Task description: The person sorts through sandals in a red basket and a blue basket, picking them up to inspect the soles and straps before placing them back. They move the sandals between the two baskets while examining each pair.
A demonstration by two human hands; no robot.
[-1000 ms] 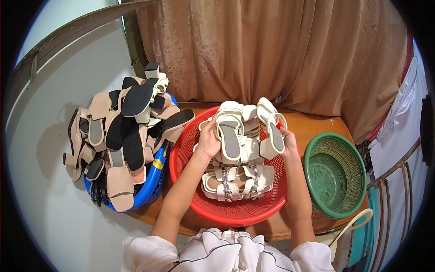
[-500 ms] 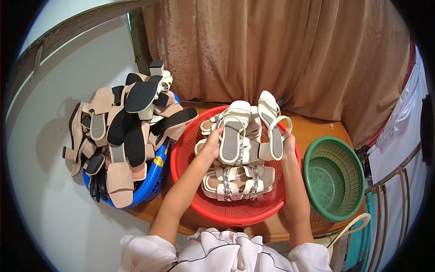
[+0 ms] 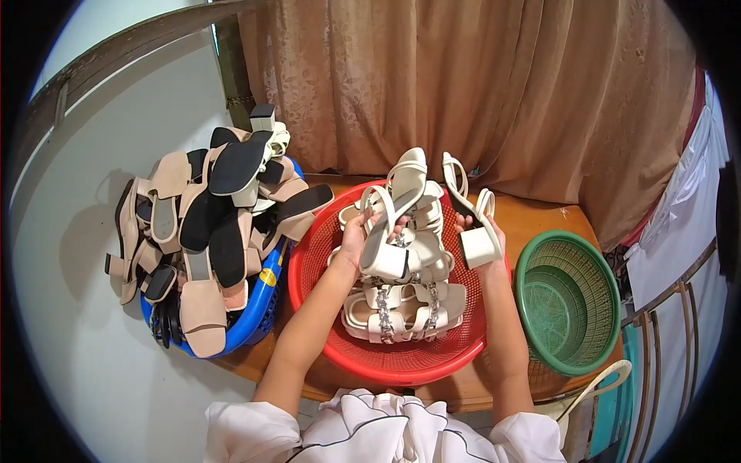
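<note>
Above the red basket I hold two white heeled sandals, one in each hand. My left hand is closed around the left white sandal, which is tipped so its block heel faces me. My right hand grips the right white sandal, turned sideways with the heel low and the toe pointing away. Beneath them, several white sandals lie stacked in the red basket; the nearest pair of flat sandals has silver chain-like straps. Parts of the fingers are hidden behind the shoes.
To the left, a blue basket is heaped with beige, black and white heeled shoes. A green basket stands at the right on the wooden table. Behind the table hangs a brown curtain.
Both held sandals have been turned: their grey insoles faced me before, and now their sides and block heels show. My hands have stayed over the red basket.
</note>
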